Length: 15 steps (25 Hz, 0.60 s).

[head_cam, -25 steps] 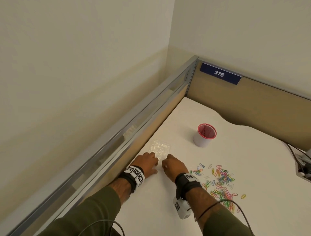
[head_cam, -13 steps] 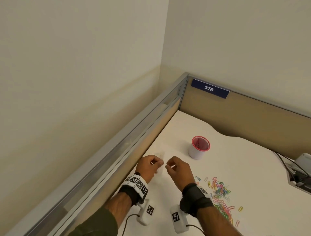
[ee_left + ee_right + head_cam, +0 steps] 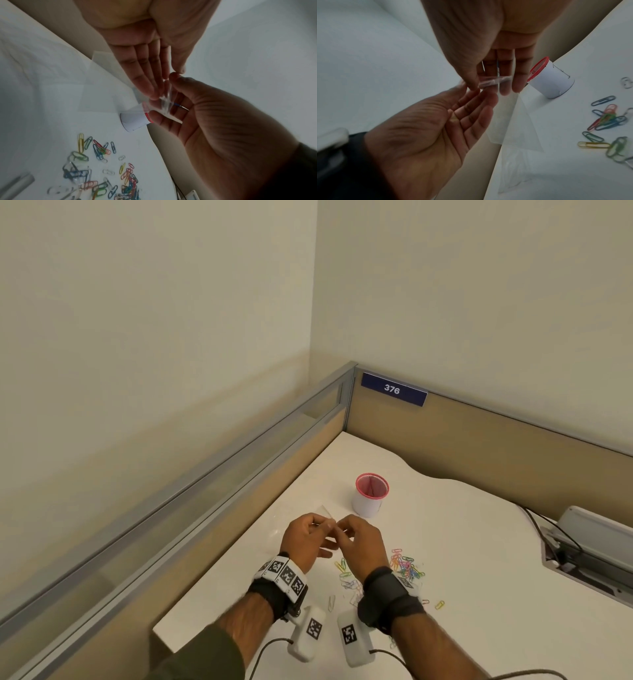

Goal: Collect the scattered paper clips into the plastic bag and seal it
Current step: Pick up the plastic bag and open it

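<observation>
A small clear plastic bag [image 3: 327,512] is held up off the white desk [image 3: 479,594] between my two hands. My left hand [image 3: 324,525] pinches its top edge between thumb and fingers. My right hand [image 3: 342,530] pinches the same rim from the other side. In the left wrist view the bag [image 3: 102,86] hangs down below my left fingers [image 3: 145,81]. The right wrist view shows my right fingers [image 3: 505,83] on the bag's zip strip [image 3: 494,81]. Several coloured paper clips [image 3: 406,566] lie scattered on the desk, right of my hands.
A white cup with a red mesh rim [image 3: 370,494] stands just beyond my hands. Tan partition walls [image 3: 479,446] close the desk at the left and back. A cable box [image 3: 592,553] with wires sits at the right edge. One loose clip [image 3: 331,602] lies between my wrists.
The bag lay flat on the desk with both hands on it. Both hands have since picked it up, and their fingertips have now come closer together on its top edge.
</observation>
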Available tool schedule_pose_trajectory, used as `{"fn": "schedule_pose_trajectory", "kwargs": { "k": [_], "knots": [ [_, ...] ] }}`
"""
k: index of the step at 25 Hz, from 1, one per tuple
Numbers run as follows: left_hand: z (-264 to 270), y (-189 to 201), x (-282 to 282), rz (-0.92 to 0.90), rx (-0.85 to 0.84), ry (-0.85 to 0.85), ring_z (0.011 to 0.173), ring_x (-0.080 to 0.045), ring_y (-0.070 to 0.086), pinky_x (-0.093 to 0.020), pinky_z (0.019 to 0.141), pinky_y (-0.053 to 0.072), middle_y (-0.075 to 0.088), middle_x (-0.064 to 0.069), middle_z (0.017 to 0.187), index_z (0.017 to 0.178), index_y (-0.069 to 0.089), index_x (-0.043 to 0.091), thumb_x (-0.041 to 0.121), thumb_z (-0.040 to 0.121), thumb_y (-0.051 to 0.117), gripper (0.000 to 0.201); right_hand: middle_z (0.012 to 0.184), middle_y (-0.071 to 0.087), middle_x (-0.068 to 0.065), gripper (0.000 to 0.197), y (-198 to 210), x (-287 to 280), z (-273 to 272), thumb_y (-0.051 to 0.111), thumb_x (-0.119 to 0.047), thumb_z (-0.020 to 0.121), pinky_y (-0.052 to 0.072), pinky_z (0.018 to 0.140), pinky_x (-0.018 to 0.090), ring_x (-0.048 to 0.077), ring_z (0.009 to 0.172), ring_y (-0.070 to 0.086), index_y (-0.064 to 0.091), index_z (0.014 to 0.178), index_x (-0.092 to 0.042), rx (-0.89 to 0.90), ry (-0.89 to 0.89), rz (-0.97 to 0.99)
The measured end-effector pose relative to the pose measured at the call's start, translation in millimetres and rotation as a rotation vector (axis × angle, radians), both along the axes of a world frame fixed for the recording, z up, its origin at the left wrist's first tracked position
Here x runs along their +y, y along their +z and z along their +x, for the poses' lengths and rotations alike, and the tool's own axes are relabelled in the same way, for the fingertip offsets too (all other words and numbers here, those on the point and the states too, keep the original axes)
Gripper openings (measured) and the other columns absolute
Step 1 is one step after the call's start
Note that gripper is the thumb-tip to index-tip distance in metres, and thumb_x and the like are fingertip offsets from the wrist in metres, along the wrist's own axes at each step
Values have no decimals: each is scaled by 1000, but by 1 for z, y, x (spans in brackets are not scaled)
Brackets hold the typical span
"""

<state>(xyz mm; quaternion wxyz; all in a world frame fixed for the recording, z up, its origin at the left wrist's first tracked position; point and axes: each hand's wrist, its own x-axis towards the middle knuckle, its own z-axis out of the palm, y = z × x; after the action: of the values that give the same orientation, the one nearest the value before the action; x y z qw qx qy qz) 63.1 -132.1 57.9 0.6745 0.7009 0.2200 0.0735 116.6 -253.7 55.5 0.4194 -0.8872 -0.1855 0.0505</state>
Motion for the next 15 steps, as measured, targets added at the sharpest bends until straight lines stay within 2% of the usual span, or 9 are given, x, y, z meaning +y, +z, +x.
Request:
{"fn": "schedule_pose_trajectory", "kwargs": {
  "k": [4,9,12,15],
  "knots": [
    [-8,0,0,59,45,30,68,-19,76,-33,62,62,77,-5,86,96,65,9,23,96,62,15,98,67,-1,19,-5,0,-7,50,-25,96,52,83,29,16,87,61,67,99,-17,-27,75,-67],
    [-12,-2,12,185,40,-44,70,-18,75,-32,65,63,76,-3,85,93,66,9,18,95,61,10,90,62,-1,15,-3,5,-9,55,-28,92,49,73,26,13,79,56,67,90,-19,-37,43,-59],
    [-13,-4,17,167,62,-65,75,-19,75,-34,70,63,75,-5,87,95,67,7,23,96,61,17,89,64,-1,11,-3,12,-9,55,-23,91,51,75,27,13,79,58,65,90,-19,-4,58,-16],
    [-14,-10,20,163,77,-81,75,-20,74,-32,70,62,75,-6,87,95,66,5,20,99,57,18,86,67,-1,11,-3,15,-8,57,-18,89,53,75,28,14,79,61,68,87,-18,39,74,9]
  ]
}}
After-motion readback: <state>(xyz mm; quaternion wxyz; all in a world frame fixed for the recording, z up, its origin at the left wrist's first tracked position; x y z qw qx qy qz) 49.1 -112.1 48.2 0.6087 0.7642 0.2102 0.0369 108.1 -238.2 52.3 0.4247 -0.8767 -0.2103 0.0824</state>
